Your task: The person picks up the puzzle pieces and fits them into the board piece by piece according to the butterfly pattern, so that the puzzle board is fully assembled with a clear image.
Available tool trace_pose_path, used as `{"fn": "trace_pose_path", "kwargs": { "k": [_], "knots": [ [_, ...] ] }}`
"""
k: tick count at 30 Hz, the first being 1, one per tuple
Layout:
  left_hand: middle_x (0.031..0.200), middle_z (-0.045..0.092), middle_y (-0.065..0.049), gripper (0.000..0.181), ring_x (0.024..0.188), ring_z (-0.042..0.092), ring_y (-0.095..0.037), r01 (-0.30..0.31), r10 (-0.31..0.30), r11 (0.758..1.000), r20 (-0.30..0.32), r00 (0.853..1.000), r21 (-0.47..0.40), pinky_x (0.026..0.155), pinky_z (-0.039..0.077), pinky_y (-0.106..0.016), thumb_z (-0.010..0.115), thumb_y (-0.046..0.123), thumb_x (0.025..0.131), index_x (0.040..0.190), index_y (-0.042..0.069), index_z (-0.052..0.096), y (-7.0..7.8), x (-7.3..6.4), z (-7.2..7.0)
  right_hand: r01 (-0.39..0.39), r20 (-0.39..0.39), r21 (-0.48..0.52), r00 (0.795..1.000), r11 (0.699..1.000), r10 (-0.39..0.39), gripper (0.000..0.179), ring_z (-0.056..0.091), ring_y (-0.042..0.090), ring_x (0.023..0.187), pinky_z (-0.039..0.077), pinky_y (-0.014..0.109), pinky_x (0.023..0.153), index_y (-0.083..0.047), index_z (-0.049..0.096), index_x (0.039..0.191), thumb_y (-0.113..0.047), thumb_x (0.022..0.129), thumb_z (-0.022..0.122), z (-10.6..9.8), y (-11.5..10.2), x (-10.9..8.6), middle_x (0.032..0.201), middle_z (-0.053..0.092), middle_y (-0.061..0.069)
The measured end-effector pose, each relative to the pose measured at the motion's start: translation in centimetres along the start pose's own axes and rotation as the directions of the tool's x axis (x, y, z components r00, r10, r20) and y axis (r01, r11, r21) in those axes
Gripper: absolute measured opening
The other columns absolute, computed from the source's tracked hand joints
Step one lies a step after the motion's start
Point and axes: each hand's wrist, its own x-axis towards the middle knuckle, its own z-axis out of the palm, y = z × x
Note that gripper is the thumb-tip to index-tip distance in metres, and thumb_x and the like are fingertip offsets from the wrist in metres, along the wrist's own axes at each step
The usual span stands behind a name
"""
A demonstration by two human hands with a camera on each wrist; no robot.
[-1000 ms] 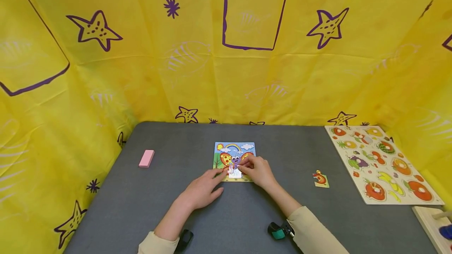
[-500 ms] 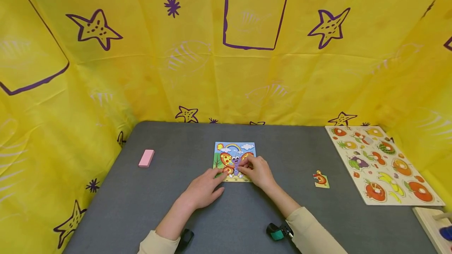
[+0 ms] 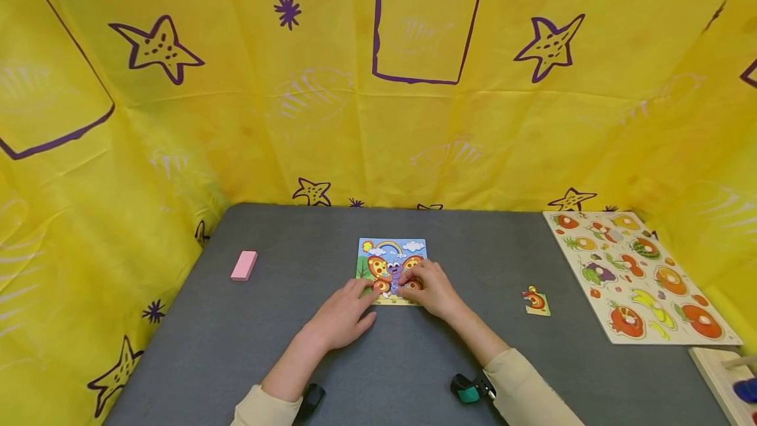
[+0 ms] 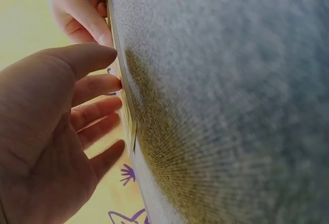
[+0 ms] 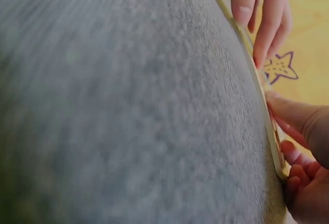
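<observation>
A square butterfly jigsaw puzzle (image 3: pixel 388 250) lies on the grey table between both hands, with a sun, rainbow and clouds along its top. My left hand (image 3: pixel 343 315) rests its fingertips on the lower left of the puzzle, fingers spread and fairly straight, as the left wrist view also shows. With thumb and forefinger apart, my right hand (image 3: pixel 434 289) touches the puzzle's lower right, and part of the butterfly's wing shows between them. Its other fingers curl loosely and hide the puzzle's right edge. A loose jigsaw piece (image 3: pixel 536 301) with an orange wing pattern lies to the right.
A pink block (image 3: pixel 244 266) lies at the left. A wooden fruit puzzle board (image 3: pixel 641 278) covers the table's right side, and a wooden toy (image 3: pixel 718 373) with a blue part reaches into the lower right corner. Yellow cloth hangs behind the grey table (image 3: pixel 296 242).
A white glossy patch at the puzzle's bottom middle has given way to the butterfly's printed body and feet. My right thumb and forefinger have parted; the left hand has barely moved.
</observation>
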Motion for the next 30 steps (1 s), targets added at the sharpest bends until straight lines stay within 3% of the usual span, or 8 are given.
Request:
{"fn": "trace_pose_path", "kwargs": {
  "k": [5, 9, 20, 24, 30],
  "knots": [
    [0.140, 0.049, -0.016, 0.044, 0.130, 0.045, -0.031, -0.026, 0.030, 0.995, 0.045, 0.999, -0.092, 0.106, 0.038, -0.044, 0.061, 0.017, 0.096, 0.135, -0.003, 0.055, 0.2, 0.7, 0.0, -0.085, 0.047, 0.033, 0.995, 0.996, 0.083, 0.015, 0.043, 0.022, 0.089, 0.036, 0.037, 0.076, -0.013, 0.072, 0.084, -0.019, 0.077, 0.084, -0.4, -0.1, -0.3, 0.090, 0.050, 0.002],
    [0.143, 0.047, -0.013, 0.046, 0.132, 0.044, -0.027, -0.027, 0.040, 0.991, 0.099, 0.994, -0.130, 0.106, 0.038, -0.043, 0.059, 0.018, 0.097, 0.139, 0.000, 0.051, 0.3, 1.1, 0.2, -0.104, 0.055, 0.031, 0.993, 0.994, 0.102, 0.016, 0.043, 0.024, 0.092, 0.037, 0.037, 0.078, -0.013, 0.071, 0.084, -0.021, 0.078, 0.084, -0.5, -0.2, -0.3, 0.092, 0.049, 0.003],
    [0.121, 0.055, -0.007, 0.041, 0.104, 0.048, -0.023, -0.081, 0.079, 0.996, 0.066, 0.995, 0.032, 0.085, 0.047, -0.039, 0.060, 0.021, 0.097, 0.136, 0.012, 0.059, 0.6, 2.2, 0.5, -0.012, 0.085, 0.037, 0.996, 0.999, 0.009, 0.017, 0.046, 0.023, 0.095, 0.037, 0.037, 0.077, -0.014, 0.077, 0.102, -0.019, 0.085, 0.077, -2.0, 0.7, -1.4, 0.104, 0.058, 0.004],
    [0.122, 0.055, -0.007, 0.039, 0.106, 0.049, -0.024, -0.102, 0.098, 0.993, 0.062, 0.993, 0.055, 0.087, 0.047, -0.039, 0.059, 0.022, 0.097, 0.135, 0.011, 0.060, 0.8, 2.4, 0.4, -0.025, 0.019, 0.018, 1.000, 1.000, 0.025, 0.018, 0.050, 0.021, 0.092, 0.039, 0.036, 0.075, -0.015, 0.077, 0.104, -0.016, 0.086, 0.076, -3.2, 1.5, -2.7, 0.104, 0.063, 0.002],
    [0.137, 0.054, -0.009, 0.040, 0.127, 0.048, -0.026, -0.131, 0.130, 0.991, 0.065, 0.989, 0.018, 0.103, 0.040, -0.042, 0.058, 0.019, 0.097, 0.134, 0.005, 0.059, 0.8, 2.2, 0.5, -0.087, -0.122, -0.026, 0.989, 0.996, 0.083, 0.019, 0.053, 0.023, 0.092, 0.041, 0.038, 0.077, -0.014, 0.075, 0.102, -0.013, 0.083, 0.078, -6.5, 3.4, -5.3, 0.102, 0.066, 0.001]
  ]
}}
